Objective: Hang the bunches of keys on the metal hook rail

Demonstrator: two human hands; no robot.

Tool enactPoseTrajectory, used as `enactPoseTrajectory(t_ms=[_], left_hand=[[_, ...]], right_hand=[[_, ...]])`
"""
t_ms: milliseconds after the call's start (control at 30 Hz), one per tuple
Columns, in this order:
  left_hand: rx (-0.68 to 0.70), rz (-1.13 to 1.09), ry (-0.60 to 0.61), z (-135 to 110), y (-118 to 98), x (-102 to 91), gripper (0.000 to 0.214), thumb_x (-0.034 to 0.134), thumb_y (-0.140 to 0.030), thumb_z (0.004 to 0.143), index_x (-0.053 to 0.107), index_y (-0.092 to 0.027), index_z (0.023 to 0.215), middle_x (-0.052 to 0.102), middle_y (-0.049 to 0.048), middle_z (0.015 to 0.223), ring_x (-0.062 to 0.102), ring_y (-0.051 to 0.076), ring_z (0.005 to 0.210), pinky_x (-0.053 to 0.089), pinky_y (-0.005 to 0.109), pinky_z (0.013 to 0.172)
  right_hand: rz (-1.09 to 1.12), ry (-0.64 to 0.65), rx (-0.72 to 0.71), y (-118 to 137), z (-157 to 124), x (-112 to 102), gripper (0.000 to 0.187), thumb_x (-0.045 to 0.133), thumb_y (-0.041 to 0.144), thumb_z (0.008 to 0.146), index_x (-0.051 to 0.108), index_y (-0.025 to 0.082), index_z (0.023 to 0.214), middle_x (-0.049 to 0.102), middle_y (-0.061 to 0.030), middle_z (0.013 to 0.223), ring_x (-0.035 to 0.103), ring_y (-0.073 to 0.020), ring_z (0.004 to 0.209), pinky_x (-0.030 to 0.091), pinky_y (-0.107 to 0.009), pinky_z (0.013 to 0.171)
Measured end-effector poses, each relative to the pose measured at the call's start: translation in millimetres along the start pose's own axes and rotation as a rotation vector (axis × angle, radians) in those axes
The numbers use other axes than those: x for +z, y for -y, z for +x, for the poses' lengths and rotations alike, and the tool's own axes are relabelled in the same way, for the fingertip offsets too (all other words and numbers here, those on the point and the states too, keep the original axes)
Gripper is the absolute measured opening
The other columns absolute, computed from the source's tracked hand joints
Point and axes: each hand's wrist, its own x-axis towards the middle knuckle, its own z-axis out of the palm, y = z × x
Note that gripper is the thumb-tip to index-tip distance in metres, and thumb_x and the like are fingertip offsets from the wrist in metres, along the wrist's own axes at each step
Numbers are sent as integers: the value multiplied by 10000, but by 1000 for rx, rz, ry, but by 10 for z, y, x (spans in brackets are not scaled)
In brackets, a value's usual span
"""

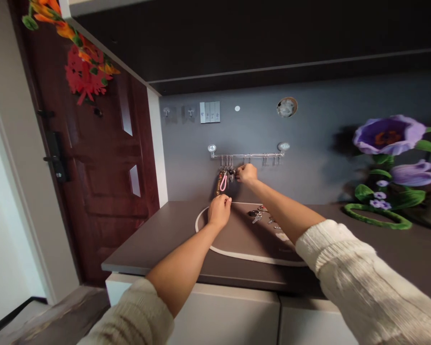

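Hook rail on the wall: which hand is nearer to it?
Right. The right hand is just below the hook rail, at the hanging keys; the left hand is lower, above the mat.

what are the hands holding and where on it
Right hand pinches the dark key bunch with pink loop at its top, under the chrome hook rail. Left hand is closed; its hold cannot be told.

I'm in a home entryway: a dark red front door [104,158] with decorations, a key rail [246,155] on the grey wall [309,153] above the counter [158,244].
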Motion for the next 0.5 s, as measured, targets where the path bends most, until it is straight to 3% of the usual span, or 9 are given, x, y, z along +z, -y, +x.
enactPoseTrajectory(t_ms=[133, 333, 500], left_hand=[[29, 17, 14, -5, -5, -12, 221, 410, -271, 840, 593, -173, 763, 622, 55, 809, 548, 151, 748, 391, 264, 697], [88, 62, 34, -28, -53, -62, 200, 421, -254, 834, 590, -175, 762, 621, 54, 803, 544, 155, 749, 385, 264, 700], [120, 78, 70, -78, -114, -96, 197, 429, -260, 831, 593, -178, 760, 615, 51, 791, 540, 152, 745, 383, 258, 697]], right_hand=[[55, -17, 135, 95, -150, -129, 105, 528, 155, 732, 596, 137, 653, 596, -69, 575, 589, -158, 513, 495, -291, 497], [130, 54, 168, 208, -474, -412, 94, 495, 150, 758, 579, 128, 721, 615, -57, 629, 588, -122, 544, 483, -237, 507], [123, 131, 172, 119, -734, -656, 79, 501, 138, 765, 558, 125, 711, 623, -44, 663, 566, -78, 546, 443, -174, 505]])
